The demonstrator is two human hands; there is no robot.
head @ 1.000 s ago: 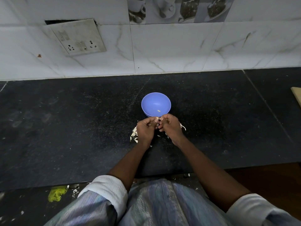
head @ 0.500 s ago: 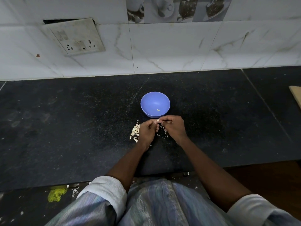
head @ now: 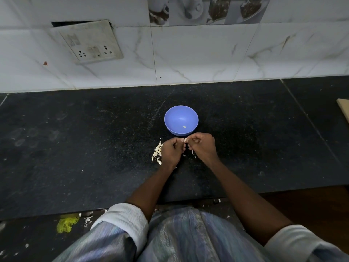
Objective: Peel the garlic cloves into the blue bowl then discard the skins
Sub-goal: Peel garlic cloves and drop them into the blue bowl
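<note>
The blue bowl (head: 181, 118) stands on the black counter with one small peeled clove (head: 184, 126) inside. Just in front of it my left hand (head: 172, 151) and my right hand (head: 203, 147) meet, fingertips pinched together on a small pale garlic clove (head: 185, 140). Most of that clove is hidden by my fingers. A heap of pale garlic cloves and skins (head: 157, 153) lies on the counter to the left of my left hand. A few skin scraps (head: 193, 155) lie between my wrists.
The black stone counter (head: 75, 148) runs to a white tiled wall with a socket plate (head: 88, 42). A wooden board edge (head: 344, 110) shows at the far right. Below the counter edge lie a yellow scrap (head: 66, 225) and white bits.
Both hands have stayed pinched together in front of the bowl, shifting only slightly. The heap left of my left hand shows more now.
</note>
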